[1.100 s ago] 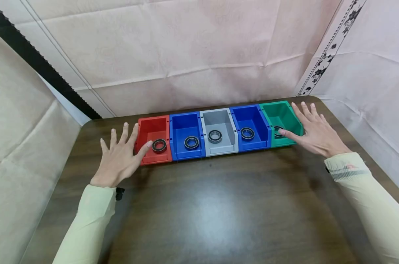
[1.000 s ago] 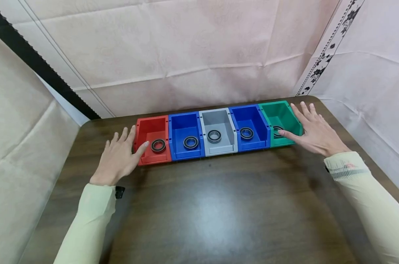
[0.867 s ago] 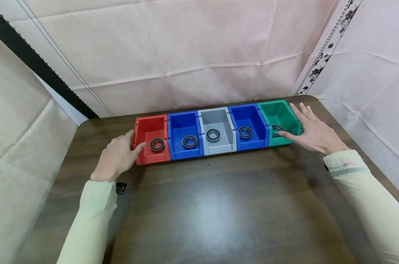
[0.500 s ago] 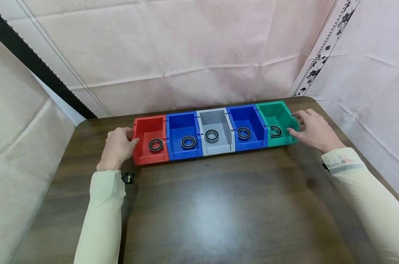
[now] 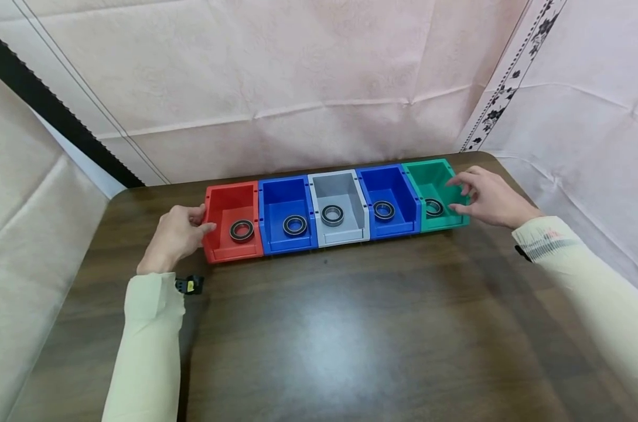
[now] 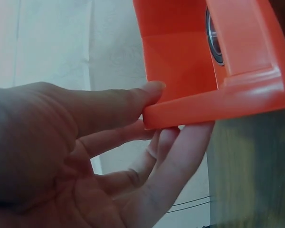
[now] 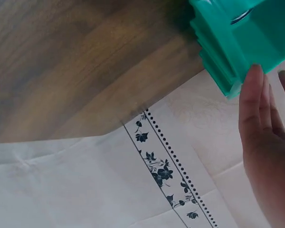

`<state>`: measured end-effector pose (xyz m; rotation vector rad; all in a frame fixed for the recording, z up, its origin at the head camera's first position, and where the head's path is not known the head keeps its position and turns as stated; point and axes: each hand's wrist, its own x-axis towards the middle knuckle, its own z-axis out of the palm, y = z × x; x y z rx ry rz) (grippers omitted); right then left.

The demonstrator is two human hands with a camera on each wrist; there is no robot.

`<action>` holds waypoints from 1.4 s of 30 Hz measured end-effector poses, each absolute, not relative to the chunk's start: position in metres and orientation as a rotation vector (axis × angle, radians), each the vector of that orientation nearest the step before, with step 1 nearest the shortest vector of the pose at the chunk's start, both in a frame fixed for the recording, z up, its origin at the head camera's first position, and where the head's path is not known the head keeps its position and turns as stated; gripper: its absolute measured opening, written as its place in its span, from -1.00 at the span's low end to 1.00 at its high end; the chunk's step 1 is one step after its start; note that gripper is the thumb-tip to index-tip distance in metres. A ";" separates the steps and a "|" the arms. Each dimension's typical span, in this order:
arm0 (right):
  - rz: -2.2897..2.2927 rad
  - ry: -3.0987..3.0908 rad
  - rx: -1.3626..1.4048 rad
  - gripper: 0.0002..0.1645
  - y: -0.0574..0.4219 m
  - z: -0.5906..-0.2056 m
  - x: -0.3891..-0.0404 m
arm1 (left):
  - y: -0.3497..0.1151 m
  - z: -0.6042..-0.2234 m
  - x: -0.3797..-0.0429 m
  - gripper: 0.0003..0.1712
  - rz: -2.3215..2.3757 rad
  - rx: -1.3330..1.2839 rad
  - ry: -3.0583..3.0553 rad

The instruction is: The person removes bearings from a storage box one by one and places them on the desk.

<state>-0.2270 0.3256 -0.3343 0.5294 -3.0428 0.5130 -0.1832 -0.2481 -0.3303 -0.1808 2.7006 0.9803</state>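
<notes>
In the head view, a red plastic bin [image 5: 229, 198] stands at the left end of a joined row, a ball bearing [image 5: 242, 240] lying flat inside. My left hand [image 5: 172, 236] grips its outer side wall: in the left wrist view the thumb [image 6: 114, 105] lies on the inner side of the wall and the fingers are outside. At the other end, my right hand [image 5: 491, 196] hovers at the outer edge of a green bin [image 5: 442, 223], thumb and forefinger spread apart over its rim. Another bearing [image 5: 433, 215] rests in there, near the thumb tip.
Between them sit a blue bin [image 5: 282, 190], a grey bin [image 5: 335, 184] and a second blue bin [image 5: 379, 179], each with one bearing. The row stands near the back edge of a brown wooden table [image 5: 329, 328]. Pale cloth [image 5: 276, 70] hangs behind and at both sides.
Both hands were spread flat beside the row. The left fingers have curled onto the red bin's side wall; the right fingers have bent and the hand has shifted over the green bin's edge.
</notes>
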 end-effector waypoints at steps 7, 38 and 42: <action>0.509 -3.120 0.609 -0.48 0.317 -0.325 -0.238 | -0.255 -0.333 -0.183 -0.17 1.043 -0.200 2.642; 0.260 -3.273 0.894 -0.33 0.294 -0.324 -0.267 | -0.253 -0.330 -0.182 -0.21 1.083 -0.201 2.601; 0.208 -3.303 0.875 -0.32 0.291 -0.326 -0.268 | -0.254 -0.330 -0.182 -0.20 1.082 -0.200 2.602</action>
